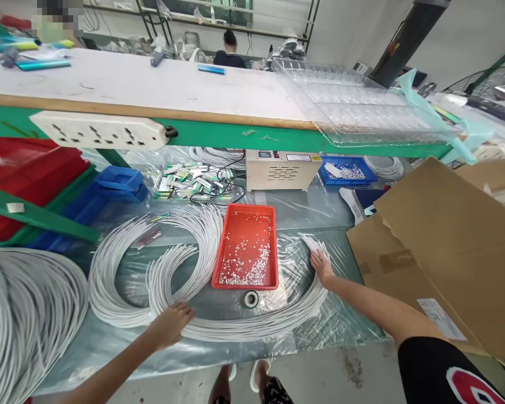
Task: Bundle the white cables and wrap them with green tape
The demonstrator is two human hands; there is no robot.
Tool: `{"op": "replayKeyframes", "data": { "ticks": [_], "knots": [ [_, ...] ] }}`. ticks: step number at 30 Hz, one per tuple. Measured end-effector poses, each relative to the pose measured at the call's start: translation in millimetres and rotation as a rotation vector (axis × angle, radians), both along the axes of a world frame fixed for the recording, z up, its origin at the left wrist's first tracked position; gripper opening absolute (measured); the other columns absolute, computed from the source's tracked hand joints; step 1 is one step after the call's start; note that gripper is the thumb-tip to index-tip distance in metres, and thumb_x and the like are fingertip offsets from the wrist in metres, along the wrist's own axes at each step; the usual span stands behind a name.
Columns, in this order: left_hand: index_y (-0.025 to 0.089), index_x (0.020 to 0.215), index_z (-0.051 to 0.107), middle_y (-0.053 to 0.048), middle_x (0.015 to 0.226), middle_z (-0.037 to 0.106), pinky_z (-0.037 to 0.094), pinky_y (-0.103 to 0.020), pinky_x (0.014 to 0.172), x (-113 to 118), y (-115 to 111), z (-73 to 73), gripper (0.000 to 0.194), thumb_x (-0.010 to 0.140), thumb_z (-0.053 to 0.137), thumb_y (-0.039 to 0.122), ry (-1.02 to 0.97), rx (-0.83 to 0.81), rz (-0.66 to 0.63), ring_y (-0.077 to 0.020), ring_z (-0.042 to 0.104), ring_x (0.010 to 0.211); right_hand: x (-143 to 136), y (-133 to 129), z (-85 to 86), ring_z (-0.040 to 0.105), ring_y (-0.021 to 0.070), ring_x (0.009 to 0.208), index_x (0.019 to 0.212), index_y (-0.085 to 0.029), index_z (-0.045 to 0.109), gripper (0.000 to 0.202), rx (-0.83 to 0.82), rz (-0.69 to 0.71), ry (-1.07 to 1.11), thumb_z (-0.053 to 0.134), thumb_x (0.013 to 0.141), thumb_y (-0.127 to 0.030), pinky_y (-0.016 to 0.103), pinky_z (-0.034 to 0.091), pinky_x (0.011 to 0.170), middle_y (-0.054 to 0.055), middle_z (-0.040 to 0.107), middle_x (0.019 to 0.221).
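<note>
your left hand [172, 324] lay over a white cable bundle [252, 330], fingers bent across it; with the thumb hidden, i could not tell whether you were gripping or only pressing. your right hand [320, 266] rested on the bundle near its cut ends, its grip equally unclear. the bundle curved along the front of the plastic-covered table [340, 322], looping round below a red tray [252, 208] of small pale pieces and a tape roll [246, 299]. a larger coil [29, 320] sat at your far left.
</note>
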State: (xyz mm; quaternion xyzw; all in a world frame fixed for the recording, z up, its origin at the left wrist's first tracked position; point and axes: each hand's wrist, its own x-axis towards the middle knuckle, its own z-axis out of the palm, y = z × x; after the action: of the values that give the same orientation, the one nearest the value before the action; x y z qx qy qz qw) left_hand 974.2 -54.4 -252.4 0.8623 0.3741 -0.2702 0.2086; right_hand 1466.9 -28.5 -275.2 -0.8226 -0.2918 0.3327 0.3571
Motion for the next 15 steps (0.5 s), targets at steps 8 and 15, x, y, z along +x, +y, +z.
{"op": "replayKeyframes", "data": {
  "ticks": [8, 15],
  "knots": [
    [0.008, 0.129, 0.061, -0.02, 0.127, 0.064, 0.025, -0.051, 0.119, 4, -8, 5.5, 0.055, 0.074, 0.065, 0.009, -0.006, 0.081, -0.055, -0.0338, 0.054, 0.127, -53, -11, 47.6, 0.031, 0.0333, 0.146, 0.128, -0.014, 0.063, 0.049, -0.407, 0.708, -0.126, 0.063, 0.079, -0.018, 0.05, 0.017, 0.118, 0.022, 0.051, 0.145],
    [0.017, 0.142, 0.049, -0.011, 0.148, 0.05, 0.016, -0.053, 0.124, 6, -59, 27.6, 0.062, 0.08, 0.053, 0.012, -0.354, 0.216, 0.236, -0.029, 0.034, 0.145, -176, -68, 49.2, 0.063, 0.0324, 0.114, 0.134, -0.014, 0.052, 0.055, -0.372, 0.937, -0.444, 0.062, 0.089, -0.044, 0.038, 0.047, 0.091, 0.018, 0.066, 0.123]
  ]
}}
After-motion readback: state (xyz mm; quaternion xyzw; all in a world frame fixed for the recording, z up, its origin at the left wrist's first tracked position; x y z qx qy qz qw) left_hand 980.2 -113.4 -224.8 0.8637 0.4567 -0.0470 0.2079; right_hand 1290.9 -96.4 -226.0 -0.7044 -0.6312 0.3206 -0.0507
